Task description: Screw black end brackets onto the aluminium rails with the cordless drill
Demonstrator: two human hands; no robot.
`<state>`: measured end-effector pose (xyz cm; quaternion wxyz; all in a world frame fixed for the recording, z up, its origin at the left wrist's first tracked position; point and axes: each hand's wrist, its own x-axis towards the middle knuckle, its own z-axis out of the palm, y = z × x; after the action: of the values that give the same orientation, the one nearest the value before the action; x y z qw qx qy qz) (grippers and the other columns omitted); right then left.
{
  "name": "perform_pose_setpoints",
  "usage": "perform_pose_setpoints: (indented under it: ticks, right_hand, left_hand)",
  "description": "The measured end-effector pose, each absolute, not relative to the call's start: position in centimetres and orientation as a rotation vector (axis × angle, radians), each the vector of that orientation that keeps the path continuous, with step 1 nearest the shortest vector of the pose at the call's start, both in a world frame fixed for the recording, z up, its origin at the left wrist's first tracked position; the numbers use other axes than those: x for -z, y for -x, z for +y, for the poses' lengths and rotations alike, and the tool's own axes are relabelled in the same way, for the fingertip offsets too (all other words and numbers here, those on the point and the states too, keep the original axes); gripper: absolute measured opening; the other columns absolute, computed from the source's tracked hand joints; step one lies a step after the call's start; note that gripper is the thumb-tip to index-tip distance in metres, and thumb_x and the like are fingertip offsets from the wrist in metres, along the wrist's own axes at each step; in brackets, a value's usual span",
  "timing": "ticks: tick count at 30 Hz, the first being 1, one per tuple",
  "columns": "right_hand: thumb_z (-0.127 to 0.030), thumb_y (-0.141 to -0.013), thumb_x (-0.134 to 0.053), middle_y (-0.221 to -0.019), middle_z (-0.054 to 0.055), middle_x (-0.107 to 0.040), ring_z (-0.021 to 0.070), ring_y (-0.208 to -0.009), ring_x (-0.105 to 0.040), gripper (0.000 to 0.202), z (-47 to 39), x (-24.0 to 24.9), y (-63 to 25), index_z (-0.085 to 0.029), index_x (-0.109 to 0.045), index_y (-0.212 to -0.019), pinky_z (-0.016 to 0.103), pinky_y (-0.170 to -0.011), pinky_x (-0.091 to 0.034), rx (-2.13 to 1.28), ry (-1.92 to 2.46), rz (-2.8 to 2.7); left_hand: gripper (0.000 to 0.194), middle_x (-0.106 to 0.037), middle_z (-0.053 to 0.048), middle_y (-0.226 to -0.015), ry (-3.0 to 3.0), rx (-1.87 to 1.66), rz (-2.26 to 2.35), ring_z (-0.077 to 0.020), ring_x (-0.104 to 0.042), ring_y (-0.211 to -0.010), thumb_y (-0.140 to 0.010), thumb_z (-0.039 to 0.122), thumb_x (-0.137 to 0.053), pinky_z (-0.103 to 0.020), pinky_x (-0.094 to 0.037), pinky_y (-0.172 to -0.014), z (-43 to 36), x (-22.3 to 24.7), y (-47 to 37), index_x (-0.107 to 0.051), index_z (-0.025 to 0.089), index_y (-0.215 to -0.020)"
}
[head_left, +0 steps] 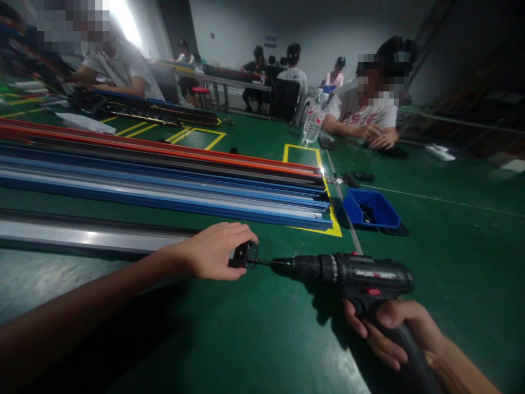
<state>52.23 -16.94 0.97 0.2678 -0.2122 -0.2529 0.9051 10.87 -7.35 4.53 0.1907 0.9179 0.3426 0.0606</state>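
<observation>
My right hand [383, 331] is wrapped round the handle of a black cordless drill [369, 273], which points left. The long thin bit [273, 263] reaches to a small black end piece [245, 255]; whether its tip sits in a screw is too small to tell. My left hand [219, 250] grips that piece at the right end of a silver and black metal profile [94, 234] lying on the green table. The hand covers the joint between piece and profile.
Blue profiles [184, 194] and an orange one [164, 146] lie beyond my left hand. A blue bin [375, 208] with small dark parts stands right of them. Plastic bottles [314, 117] stand farther back. Across the table sits a person [365, 104]; others are behind.
</observation>
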Motion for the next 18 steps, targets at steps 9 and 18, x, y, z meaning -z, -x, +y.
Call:
perform_pose_setpoints:
  ticks: [9,18]
  right_hand:
    - [-0.025,-0.076,-0.065,-0.080,0.012,-0.071,0.0039,-0.033,-0.041,0.038,-17.24,-0.64,-51.81,-0.007,-0.084,-0.104,0.018,-0.039,-0.048,-2.412,0.754,-0.679]
    - [-0.024,-0.076,-0.066,-0.080,0.012,-0.071,0.0042,-0.033,-0.042,0.038,-17.23,-0.58,-51.70,-0.007,-0.082,-0.105,0.018,-0.039,-0.050,-2.409,0.765,-0.684]
  left_hand:
    - [0.043,-0.071,-0.008,-0.116,-2.607,-0.190,0.937,-0.0282,-0.067,-0.106,-0.084,0.036,-0.074,-0.041,-0.049,-0.095,-7.35,-4.61,-11.00,-0.063,0.020,-0.122]
    - [0.041,-0.070,-0.008,-0.115,-2.610,-0.189,0.927,-0.0277,-0.067,-0.105,-0.085,0.036,-0.074,-0.040,-0.049,-0.093,-7.31,-4.58,-10.96,-0.064,0.019,-0.121]
